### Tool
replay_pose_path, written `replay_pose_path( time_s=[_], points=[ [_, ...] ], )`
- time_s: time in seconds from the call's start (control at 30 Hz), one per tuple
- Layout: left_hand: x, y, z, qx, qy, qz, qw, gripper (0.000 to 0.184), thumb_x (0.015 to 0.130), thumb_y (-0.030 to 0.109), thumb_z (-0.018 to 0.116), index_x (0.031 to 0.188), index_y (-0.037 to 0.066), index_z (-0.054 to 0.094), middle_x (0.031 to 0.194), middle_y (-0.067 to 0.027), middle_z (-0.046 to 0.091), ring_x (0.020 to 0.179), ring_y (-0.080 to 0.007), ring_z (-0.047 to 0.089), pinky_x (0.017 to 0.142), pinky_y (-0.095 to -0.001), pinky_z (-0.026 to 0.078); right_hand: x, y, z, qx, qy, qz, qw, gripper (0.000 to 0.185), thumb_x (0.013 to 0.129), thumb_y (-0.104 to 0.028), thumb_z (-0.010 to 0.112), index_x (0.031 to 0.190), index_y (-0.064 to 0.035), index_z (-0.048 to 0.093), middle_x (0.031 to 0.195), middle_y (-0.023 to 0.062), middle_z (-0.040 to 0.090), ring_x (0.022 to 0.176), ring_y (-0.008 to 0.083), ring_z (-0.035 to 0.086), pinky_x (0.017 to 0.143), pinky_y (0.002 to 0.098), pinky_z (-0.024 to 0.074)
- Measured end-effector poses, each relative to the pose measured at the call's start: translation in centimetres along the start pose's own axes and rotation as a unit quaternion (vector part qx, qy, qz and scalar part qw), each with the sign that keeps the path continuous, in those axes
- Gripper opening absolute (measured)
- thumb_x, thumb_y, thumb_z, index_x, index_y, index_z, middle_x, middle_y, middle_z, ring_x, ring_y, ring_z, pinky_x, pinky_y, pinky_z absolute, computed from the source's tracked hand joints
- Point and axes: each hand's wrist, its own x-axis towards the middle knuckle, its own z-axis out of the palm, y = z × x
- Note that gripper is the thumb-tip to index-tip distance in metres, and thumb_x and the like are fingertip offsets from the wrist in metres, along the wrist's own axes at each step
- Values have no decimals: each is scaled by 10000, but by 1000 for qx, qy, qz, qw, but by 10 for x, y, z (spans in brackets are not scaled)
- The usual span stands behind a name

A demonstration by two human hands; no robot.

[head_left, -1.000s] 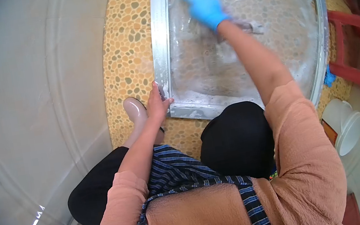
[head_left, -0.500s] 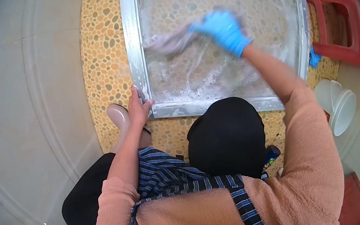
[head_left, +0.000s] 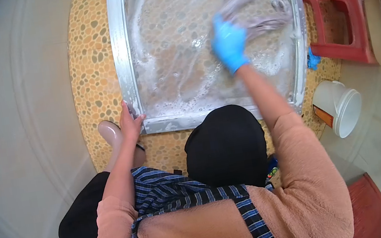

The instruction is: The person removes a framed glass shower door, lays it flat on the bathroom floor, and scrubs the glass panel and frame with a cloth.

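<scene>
A glass panel point(head_left: 175, 64) in a silver metal frame point(head_left: 120, 40) lies over the pebble-patterned floor, its surface wet and streaked with white suds. My right hand point(head_left: 229, 44), in a blue glove, is closed on a greyish wet cloth point(head_left: 267, 23) over the glass. The cloth trails in two blurred folds to the right of the glove. Bare, my left hand point(head_left: 129, 125) grips the frame's near left corner, its thumb on the inner side and its fingers along the outer edge.
Red plastic stools point(head_left: 359, 27) stand at the right, near a crumpled blue glove point(head_left: 313, 59). A white bucket point(head_left: 333, 102) sits tilted beside the frame. A pale wall point(head_left: 23, 119) rises on the left. My black-clad knee point(head_left: 226, 143) is against the near edge.
My right hand has turned, and the cloth now swings out to its right instead of its left. The whole view has shifted slightly, while my left hand stays on the corner.
</scene>
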Motion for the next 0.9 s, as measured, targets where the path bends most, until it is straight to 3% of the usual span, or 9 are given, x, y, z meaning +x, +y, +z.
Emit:
replay_pose_path(
  time_s=[0.13, 0.23, 0.3, 0.33, 0.4, 0.47, 0.53, 0.67, 0.9],
  points=[
    [1, -6, 3, 17, 8, -6, 1000, 933, 674, 114, 789, 1423, -4, 245, 1228, -215, 525, 1097, -327, 546, 935, -360, 435, -87, -107, -29, 205, -135, -106, 964, 469, 749, -100, 557, 1211, -64, 490, 606, 62, 568, 556, 252, 586, 528, 396, 408],
    [7, -23, 10, -1, 24, 28, 999, 943, 667, 113, 794, 1424, -5, 244, 1209, -217, 532, 1080, -321, 553, 925, -359, 441, -144, -134, -39, 197, -141, -239, 940, 512, 778, -176, 568, 1264, -57, 462, 610, 71, 567, 553, 253, 581, 541, 415, 427],
    [9, -26, 9, -24, 21, 31, 999, 945, 665, 116, 796, 1424, -2, 246, 1199, -218, 535, 1078, -321, 553, 925, -362, 441, -145, -113, -51, 316, -241, -364, 842, 286, 896, -250, 488, 1150, -152, 575, 739, 90, 650, 701, 268, 655, 644, 422, 501],
    [8, -28, 10, -48, 14, 27, 998, 947, 663, 119, 799, 1424, 0, 247, 1190, -219, 538, 1076, -321, 553, 924, -364, 441, -134, -99, -61, 316, -242, -364, 842, 286, 896, -250, 488, 1150, -152, 575, 739, 90, 650, 701, 268, 655, 644, 422, 501],
    [1, -20, 4, -32, 5, 17, 999, 949, 662, 126, 801, 1424, 5, 249, 1185, -222, 539, 1077, -326, 551, 927, -369, 438, -107, -63, -77, 254, -516, -195, 795, 229, 904, -306, 513, 1061, -211, 649, 758, 99, 649, 752, 272, 654, 657, 419, 517],
    [6, -15, 3, -24, 8, 13, 1000, 950, 661, 132, 803, 1424, 9, 250, 1179, -225, 539, 1079, -332, 549, 930, -375, 435, -113, -8, -53, 458, -65, -185, 867, 234, 811, -262, 587, 1023, -244, 686, 637, 77, 573, 625, 248, 619, 558, 393, 481],
    [7, -24, 7, -2, 2, -6, 1000, 952, 662, 137, 802, 1426, 15, 247, 1173, -230, 538, 1079, -346, 542, 936, -385, 428, -96, 59, -51, 235, -136, -317, 909, 256, 797, -225, 617, 1012, -353, 670, 704, 77, 612, 628, 254, 619, 551, 387, 482],
    [5, -19, 4, -7, -4, -11, 1000, 943, 667, 131, 795, 1428, 23, 249, 1155, -229, 538, 1063, -352, 540, 922, -393, 430, -41, 158, -16, 79, -81, -202, 973, 364, 817, -112, 565, 1076, -357, 637, 740, 88, 616, 616, 284, 609, 541, 387, 482],
    [-6, -5, 2, 19, 15, -7, 1000, 944, 664, 115, 789, 1434, 42, 249, 1166, -214, 530, 1067, -329, 544, 921, -380, 434, 7, 168, 31, 13, -74, 206, 976, 343, 894, -185, 446, 1205, -234, 579, 900, 189, 634, 754, 351, 629, 674, 462, 489]
  ],
)
